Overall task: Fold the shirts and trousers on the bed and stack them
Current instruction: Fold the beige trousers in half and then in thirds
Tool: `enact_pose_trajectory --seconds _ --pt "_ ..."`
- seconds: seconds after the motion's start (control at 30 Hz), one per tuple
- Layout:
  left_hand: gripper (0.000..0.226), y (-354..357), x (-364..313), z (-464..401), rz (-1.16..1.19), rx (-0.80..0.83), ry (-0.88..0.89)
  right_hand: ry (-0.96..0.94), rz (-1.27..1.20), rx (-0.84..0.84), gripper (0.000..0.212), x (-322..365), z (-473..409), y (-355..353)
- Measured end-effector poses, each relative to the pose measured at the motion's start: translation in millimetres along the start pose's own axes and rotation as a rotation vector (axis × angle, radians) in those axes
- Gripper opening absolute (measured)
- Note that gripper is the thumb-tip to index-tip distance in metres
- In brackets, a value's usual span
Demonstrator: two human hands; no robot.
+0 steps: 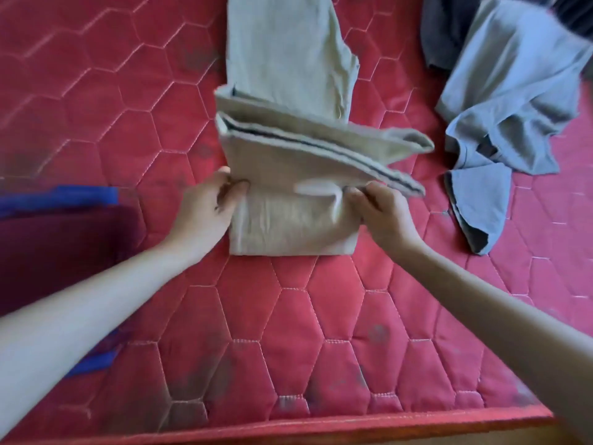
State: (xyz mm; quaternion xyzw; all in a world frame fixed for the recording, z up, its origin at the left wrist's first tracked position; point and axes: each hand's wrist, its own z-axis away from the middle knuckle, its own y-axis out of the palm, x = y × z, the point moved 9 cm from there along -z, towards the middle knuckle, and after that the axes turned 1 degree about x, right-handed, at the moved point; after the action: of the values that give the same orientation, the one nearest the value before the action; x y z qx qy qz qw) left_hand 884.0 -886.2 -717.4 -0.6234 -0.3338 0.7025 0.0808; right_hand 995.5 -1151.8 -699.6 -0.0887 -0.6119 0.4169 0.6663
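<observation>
From the head camera: beige trousers [288, 175] lie mid-bed on the red quilted mattress [321, 316], partly folded, the near end doubled over and the legs running away toward the top edge. So this garment looks roughly halfway through its fold, I'd say. To the right a grey-blue shirt [507, 101] lies crumpled and unfolded, a dark garment [446, 30] bunched behind it. At the left edge sits a maroon and blue cloth [64, 226], too blurred to say whether it is a folded pile. Plenty left, then. Both forearms reach in from below. The left hand [211, 203] pinches the left edge of the fold, the right hand [378, 207] grips the right edge, fingers curled into the fabric.
</observation>
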Motion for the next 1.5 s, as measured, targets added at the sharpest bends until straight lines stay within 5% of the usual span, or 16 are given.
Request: enact_pose_trajectory --seconds 0.27,0.57,0.77,0.97,1.5 --pt "0.031 18.4 45.4 -0.2 0.183 -0.024 -0.473 0.363 -0.246 -0.194 0.015 -50.9 -16.1 35.2" --pt "0.033 24.0 37.6 48.7 0.135 0.112 -0.507 0.386 -0.305 -0.208 0.023 -55.9 28.4 42.4" --pt "0.014 19.5 33.1 63.8 0.049 0.051 -0.435 0.344 -0.267 -0.129 0.019 -61.6 40.1 40.7" --pt "0.026 22.8 27.5 67.5 -0.107 0.036 -0.408 0.318 -0.147 -0.101 0.020 -67.0 52.0 34.7" --pt "0.032 39.8 7.3 209.8 0.046 0.101 -0.703 0.492 -0.126 -0.047 0.015 -98.8 188.8 41.7"
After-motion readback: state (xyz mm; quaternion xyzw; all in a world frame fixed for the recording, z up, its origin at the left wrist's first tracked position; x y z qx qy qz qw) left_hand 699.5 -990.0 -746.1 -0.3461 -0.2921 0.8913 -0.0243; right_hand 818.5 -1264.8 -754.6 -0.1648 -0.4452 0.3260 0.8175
